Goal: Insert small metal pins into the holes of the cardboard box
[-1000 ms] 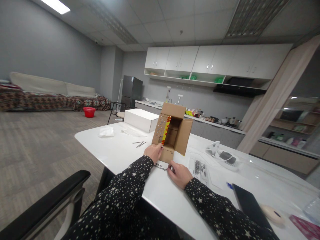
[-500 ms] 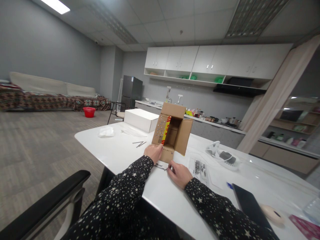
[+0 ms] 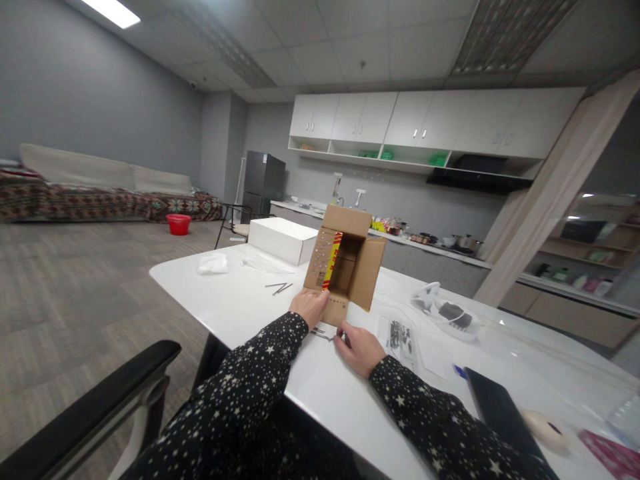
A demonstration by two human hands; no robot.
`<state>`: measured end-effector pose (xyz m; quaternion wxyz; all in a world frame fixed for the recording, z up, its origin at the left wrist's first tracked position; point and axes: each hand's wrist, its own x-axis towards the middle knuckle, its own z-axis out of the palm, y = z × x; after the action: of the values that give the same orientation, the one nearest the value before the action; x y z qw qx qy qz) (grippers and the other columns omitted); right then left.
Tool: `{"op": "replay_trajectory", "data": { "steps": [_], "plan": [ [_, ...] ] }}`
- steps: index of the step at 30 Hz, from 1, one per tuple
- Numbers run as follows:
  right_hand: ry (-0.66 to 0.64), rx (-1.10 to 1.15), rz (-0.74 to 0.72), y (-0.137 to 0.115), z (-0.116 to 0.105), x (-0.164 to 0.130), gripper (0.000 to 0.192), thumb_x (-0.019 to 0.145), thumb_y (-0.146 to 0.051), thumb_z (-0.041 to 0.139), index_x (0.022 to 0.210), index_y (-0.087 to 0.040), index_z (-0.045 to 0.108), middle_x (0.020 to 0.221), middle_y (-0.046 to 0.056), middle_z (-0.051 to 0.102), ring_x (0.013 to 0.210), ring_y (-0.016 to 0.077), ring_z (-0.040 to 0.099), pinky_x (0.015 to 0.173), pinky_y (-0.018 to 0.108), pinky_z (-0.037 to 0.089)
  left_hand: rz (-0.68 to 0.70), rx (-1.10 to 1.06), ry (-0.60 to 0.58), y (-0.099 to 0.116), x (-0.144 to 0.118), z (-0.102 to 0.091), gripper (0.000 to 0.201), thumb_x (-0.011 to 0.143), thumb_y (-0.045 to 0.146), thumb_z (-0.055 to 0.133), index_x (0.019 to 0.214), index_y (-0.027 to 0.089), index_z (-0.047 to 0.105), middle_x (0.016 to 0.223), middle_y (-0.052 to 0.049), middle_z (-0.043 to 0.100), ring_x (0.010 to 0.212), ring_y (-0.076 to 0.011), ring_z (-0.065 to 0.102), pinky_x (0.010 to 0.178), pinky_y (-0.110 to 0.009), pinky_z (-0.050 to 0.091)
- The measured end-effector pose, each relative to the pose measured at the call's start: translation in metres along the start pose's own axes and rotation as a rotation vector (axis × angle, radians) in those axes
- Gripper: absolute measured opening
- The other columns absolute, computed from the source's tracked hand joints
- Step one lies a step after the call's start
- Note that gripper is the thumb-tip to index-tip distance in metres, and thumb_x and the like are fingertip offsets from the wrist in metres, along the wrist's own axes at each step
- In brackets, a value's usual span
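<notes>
The cardboard box (image 3: 345, 267) lies open on the bench (image 3: 240, 300); left hand (image 3: 311, 307) steadies its near flap, right hand (image 3: 357, 347) pinches a small metal piece (image 3: 323, 332) beside it, flaps unclosed

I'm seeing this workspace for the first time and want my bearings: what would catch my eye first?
An open brown cardboard box stands in the middle of the white table, its flaps spread towards the camera. The left hand rests against its lower left corner, and the right hand lies on the table just in front, by some thin metal pieces. Behind the carton sits a closed white box.
</notes>
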<state>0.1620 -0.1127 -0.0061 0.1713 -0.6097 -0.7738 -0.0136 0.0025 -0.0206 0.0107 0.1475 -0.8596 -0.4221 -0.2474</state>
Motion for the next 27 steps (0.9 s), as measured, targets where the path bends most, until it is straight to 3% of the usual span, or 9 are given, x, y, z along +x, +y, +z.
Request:
{"op": "replay_trajectory", "data": {
  "steps": [27],
  "plan": [
    [0.011, 0.015, -0.01, 0.0013, 0.0012, 0.0001, 0.012, 0.088, -0.029, 0.045, 0.089, -0.021, 0.055, 0.069, 0.0, 0.061, 0.062, 0.0125, 0.053, 0.059, 0.023, 0.027, -0.133, -0.046, -0.026, 0.0011, 0.0002, -0.0064, 0.023, 0.092, 0.022, 0.035, 0.1, 0.017, 0.056, 0.091, -0.009, 0.07, 0.088, -0.0197, 0.064, 0.08, -0.032, 0.043]
  ]
}}
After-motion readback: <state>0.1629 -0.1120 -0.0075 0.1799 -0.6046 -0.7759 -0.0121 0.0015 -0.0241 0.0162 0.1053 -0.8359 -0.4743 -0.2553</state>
